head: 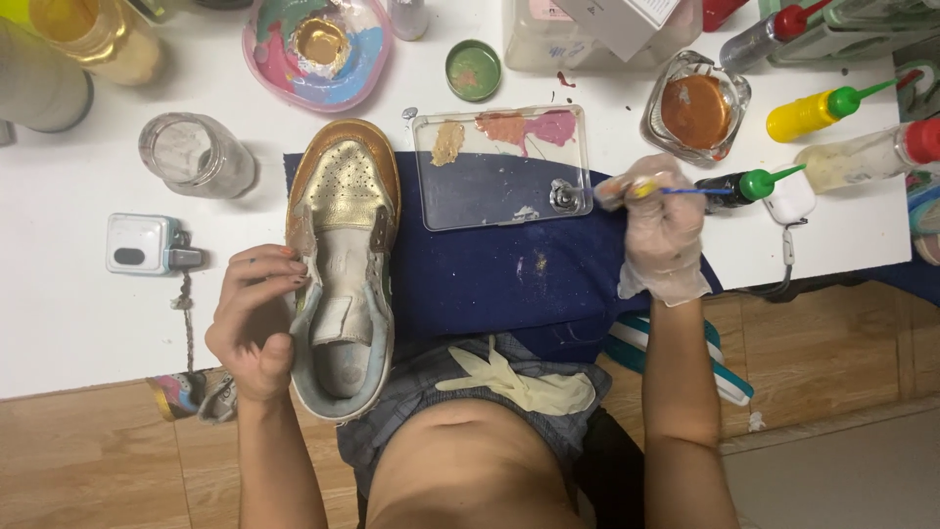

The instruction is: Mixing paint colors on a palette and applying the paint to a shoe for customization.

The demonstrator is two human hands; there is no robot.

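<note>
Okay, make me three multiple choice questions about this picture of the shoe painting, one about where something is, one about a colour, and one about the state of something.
1. Where does the clear palette lie?
A. On the dark blue cloth, right of the shoe
B. Inside the shoe
C. On the wooden floor

2. What colour is the toe of the shoe?
A. Green
B. Gold
C. Black

3. What covers the right hand, which holds a brush?
A. Nothing
B. A thick wool mitten
C. A thin clear glove

Answers:
1. A, the palette sits on the cloth beside the shoe's toe.
2. B, the perforated toe shines gold.
3. C, wrinkled clear film wraps that hand, while the left hand gripping the shoe's side is bare.
</note>
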